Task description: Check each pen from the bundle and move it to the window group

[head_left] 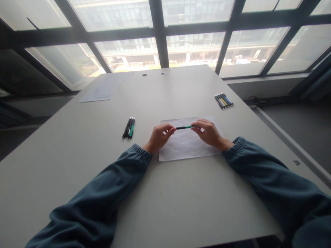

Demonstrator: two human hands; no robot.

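A green and black pen (184, 127) is held level between both hands, just above a white sheet of paper (186, 146). My left hand (159, 137) pinches its dark left end. My right hand (210, 132) is closed round its green right end. Both forearms wear blue-grey sleeves and rest on the grey table (155, 193).
Three pens (129, 127) lie together left of the sheet. Several more pens (223, 100) lie in a row near the right table edge. Another sheet of paper (103, 89) lies at the far left. Large windows stand behind the table's far edge.
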